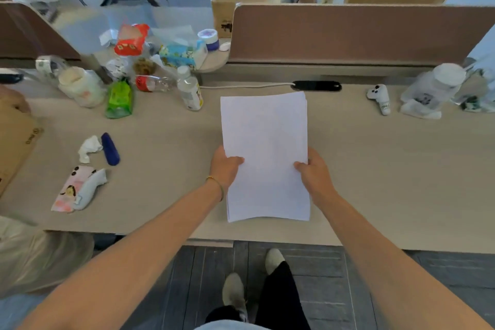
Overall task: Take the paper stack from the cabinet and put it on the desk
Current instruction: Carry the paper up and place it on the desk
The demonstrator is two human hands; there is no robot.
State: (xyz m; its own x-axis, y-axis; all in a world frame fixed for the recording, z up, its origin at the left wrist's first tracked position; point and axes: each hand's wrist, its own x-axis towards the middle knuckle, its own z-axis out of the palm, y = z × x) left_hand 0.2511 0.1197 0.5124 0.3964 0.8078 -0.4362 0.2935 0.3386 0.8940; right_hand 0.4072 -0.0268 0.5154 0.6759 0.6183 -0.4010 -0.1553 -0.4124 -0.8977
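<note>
A stack of white paper [265,139] is held flat over the middle of the light wooden desk [375,182], its long side running away from me. My left hand [225,167] grips its left edge with the thumb on top. On the opposite edge, my right hand [313,171] holds it the same way. Whether the stack touches the desk surface I cannot tell. No cabinet is in view.
Bottles, jars and snack packs [120,80] crowd the desk's far left. A blue tube [110,149], crumpled tissue and a printed pouch [77,190] lie at the left. A brown partition [348,35] runs behind. A white toy [379,98] and jar [439,86] stand right. Other people stand nearby.
</note>
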